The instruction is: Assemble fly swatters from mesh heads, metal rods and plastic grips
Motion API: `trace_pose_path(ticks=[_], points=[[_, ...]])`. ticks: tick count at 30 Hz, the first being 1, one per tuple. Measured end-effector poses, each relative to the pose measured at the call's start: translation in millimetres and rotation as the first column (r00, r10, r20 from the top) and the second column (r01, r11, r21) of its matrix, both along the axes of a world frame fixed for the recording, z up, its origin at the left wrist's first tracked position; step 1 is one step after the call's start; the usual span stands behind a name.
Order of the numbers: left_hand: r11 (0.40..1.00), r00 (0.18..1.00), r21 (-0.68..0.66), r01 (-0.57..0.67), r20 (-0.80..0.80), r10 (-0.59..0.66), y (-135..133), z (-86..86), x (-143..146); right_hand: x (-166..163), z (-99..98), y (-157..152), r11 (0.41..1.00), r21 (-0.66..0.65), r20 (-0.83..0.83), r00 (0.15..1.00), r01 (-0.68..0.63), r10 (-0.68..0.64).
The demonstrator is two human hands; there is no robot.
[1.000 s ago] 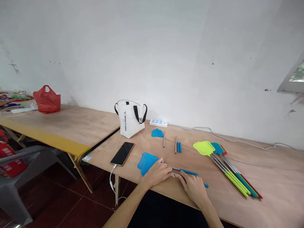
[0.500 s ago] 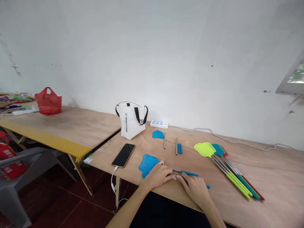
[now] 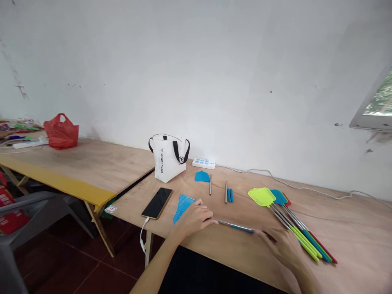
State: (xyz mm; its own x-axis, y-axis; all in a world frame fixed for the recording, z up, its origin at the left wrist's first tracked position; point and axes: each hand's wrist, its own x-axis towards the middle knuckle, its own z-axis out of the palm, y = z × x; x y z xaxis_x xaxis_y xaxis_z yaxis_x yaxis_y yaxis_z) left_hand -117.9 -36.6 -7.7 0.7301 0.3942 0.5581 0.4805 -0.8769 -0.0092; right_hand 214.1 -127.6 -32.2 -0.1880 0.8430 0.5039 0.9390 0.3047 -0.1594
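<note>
A blue fly swatter (image 3: 181, 206) lies near the table's front edge, its mesh head to the left and its metal telescopic rod (image 3: 231, 225) stretched to the right. My left hand (image 3: 193, 219) is closed over the rod just behind the mesh head. My right hand (image 3: 283, 245) is blurred at the rod's far end, where the blue grip is hidden under it; its fingers look closed round that end.
Finished swatters (image 3: 290, 222) in green, blue and red lie to the right. Behind are a loose blue head (image 3: 202, 177), two metal rods (image 3: 210, 184) and blue grips (image 3: 230, 194). A phone (image 3: 157, 203) on a cable, a white bag (image 3: 168, 158), a power strip (image 3: 203, 163) and a red bag (image 3: 60, 131) also show.
My right hand has slid right along the rod, away from my left hand, and the rod now shows longer. The swatter head has tilted up slightly.
</note>
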Motion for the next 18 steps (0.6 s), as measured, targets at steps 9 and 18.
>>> trace_pose_path(ticks=[9, 18], points=[[0.994, 0.999, 0.105, -0.016, 0.038, 0.012, -27.1, 45.2, -21.5, 63.5, 12.7, -32.7, 0.924, 0.291, -0.027, 0.967, 0.248, -0.251], [0.983, 0.996, 0.160, -0.088, 0.015, 0.087, -42.9, 45.3, -4.8, 55.9, 1.4, -8.1, 0.856, 0.437, -0.043, 0.957, 0.278, -0.288]])
